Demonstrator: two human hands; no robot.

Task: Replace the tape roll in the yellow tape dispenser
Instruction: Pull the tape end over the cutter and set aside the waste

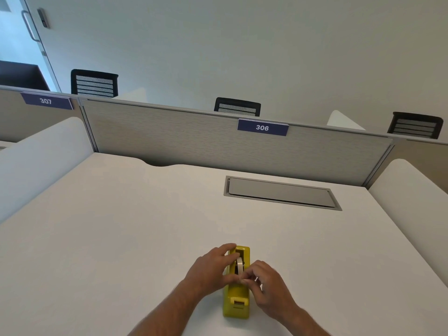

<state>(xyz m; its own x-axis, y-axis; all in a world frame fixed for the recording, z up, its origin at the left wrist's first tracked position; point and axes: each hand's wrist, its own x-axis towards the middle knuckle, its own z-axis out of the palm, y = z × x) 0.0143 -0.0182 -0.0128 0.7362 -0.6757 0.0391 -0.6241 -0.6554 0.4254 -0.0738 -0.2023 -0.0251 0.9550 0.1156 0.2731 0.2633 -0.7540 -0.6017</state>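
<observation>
The yellow tape dispenser (236,300) stands on the white desk (121,238) near the front edge, its cutter end toward me. A pale tape roll (240,266) sits upright in its slot. My left hand (211,270) wraps the dispenser's left side, fingers reaching over the top by the roll. My right hand (269,284) is on the right side, its fingertips pinched at the near edge of the roll; what exactly they pinch is too small to tell.
A grey cable hatch (281,192) is set into the desk at the back right. A grey partition (218,139) labelled 306 closes the far side, with white side dividers left and right. Black chairs stand beyond it.
</observation>
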